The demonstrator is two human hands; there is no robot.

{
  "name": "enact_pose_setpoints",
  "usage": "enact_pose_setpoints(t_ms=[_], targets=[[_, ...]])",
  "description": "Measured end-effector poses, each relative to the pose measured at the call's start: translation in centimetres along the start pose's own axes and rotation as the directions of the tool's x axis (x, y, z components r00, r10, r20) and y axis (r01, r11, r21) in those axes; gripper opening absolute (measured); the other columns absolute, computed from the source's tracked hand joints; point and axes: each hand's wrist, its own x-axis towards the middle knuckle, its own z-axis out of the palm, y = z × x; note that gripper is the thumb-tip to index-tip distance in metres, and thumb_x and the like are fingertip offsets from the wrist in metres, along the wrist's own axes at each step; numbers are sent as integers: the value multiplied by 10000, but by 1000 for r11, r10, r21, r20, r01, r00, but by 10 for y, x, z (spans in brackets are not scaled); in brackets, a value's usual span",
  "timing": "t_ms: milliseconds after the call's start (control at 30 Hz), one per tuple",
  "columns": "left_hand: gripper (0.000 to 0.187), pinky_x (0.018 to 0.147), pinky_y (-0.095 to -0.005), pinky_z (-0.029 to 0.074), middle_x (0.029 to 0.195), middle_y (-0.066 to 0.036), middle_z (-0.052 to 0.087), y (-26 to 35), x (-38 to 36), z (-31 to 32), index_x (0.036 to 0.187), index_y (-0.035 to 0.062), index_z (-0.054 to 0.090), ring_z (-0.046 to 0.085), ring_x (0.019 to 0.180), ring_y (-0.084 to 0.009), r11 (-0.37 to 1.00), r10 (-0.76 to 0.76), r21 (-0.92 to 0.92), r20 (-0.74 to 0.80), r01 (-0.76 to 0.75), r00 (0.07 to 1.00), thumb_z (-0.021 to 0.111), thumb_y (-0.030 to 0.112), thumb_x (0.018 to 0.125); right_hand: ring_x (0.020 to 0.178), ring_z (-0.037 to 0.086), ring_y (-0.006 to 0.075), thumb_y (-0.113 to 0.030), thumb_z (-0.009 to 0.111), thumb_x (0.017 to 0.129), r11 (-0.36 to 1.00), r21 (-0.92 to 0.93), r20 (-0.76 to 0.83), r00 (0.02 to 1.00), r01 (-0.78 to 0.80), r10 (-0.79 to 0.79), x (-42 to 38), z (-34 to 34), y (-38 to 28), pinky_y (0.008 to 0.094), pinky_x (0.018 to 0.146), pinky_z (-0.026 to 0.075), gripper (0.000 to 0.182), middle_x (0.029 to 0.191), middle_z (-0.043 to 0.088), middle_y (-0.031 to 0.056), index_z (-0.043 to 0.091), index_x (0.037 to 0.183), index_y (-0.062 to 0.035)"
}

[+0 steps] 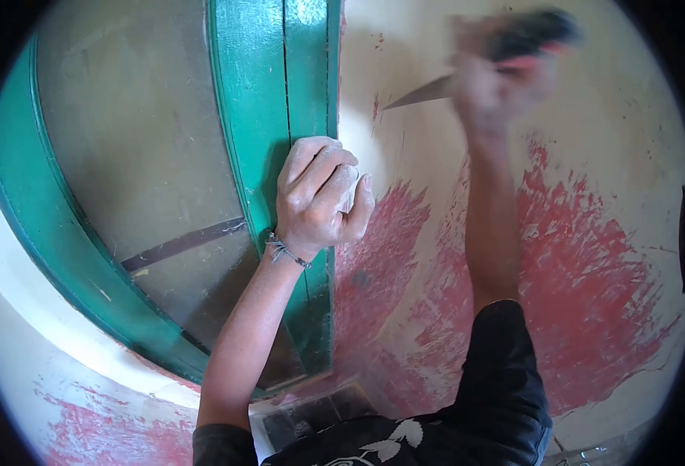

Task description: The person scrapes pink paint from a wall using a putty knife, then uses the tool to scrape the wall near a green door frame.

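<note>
My right hand, smeared by motion, is raised before the wall and wrapped round a tool with a black and red handle. Its tapering metal blade points left, the tip close to a small red scratch in the cream paint. Dusty with white powder, my left hand rests at the edge of the green wooden frame. Its fingers are curled in, and a whitish bit shows between them and the thumb; I cannot tell what it is. A dark cord bracelet circles that wrist.
The cream wall carries large rough patches of red, with a crack low on the right. A dull brown panel fills the green frame on the left. Below lies a dark framed object, partly behind my black shirt.
</note>
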Motion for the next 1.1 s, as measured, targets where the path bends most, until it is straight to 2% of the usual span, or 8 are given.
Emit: enact_pose_setpoints(t_ms=[100,267,467,500,633,867,1033,1100], targets=[[102,717,-399,512,818,-108,621,3,2,-1,715,16,602,617,828,-306,1000,0,22,24,-1,1000,690,45,756,499,426,61,-25,703,894,870,480,33,988,114,-148,0,16,15,246,469,389,204,646,471,-33,516,825,-66],[68,777,-413,511,855,-109,638,4,3,0,779,21,633,615,863,-309,996,23,80,30,-26,999,678,72,783,564,504,134,-299,759,861,991,121,128,990,51,-67,-11,7,15,296,502,441,348,708,507,2,501,909,-71],[474,1106,-545,361,1401,-202,565,9,16,2,1259,14,629,464,1358,-417,943,-14,332,94,-19,995,588,338,916,605,546,100,22,764,810,966,62,-83,964,-249,254,-51,-59,-16,272,561,441,195,693,567,-6,577,846,-19],[666,1206,-592,196,1600,-200,374,13,20,-3,1500,40,471,256,1512,-433,886,-118,464,264,-19,957,522,427,960,604,546,103,-5,770,826,935,104,-122,929,-339,350,-71,-73,-21,281,556,434,200,698,568,3,577,880,-9],[806,1249,-583,106,1671,-160,261,31,25,5,1576,25,349,195,1564,-326,768,-266,592,642,-245,719,547,465,930,583,508,91,-93,689,924,795,72,79,798,-602,597,-143,-151,-63,278,517,378,162,711,554,11,561,963,-1],[823,1245,-576,153,1636,-141,346,77,-45,-6,1526,40,435,255,1549,-259,911,-252,340,907,-235,337,621,494,865,608,512,161,-220,661,942,420,-286,389,296,-861,872,-214,-250,-118,333,545,389,247,697,509,74,541,863,-20],[835,1230,-614,160,1648,-187,305,21,58,-2,1568,40,353,273,1533,-352,735,-197,618,588,-278,785,667,388,876,667,580,254,-290,765,877,509,-482,651,98,-713,753,-208,-272,-117,384,569,453,339,776,565,115,582,894,-6],[843,1228,-613,158,1649,-199,294,28,57,3,1579,35,323,260,1534,-376,740,-217,613,606,-276,765,656,382,887,680,597,218,-243,799,847,485,-446,648,103,-752,755,-198,-273,-117,370,582,468,324,795,576,110,592,928,-7]])
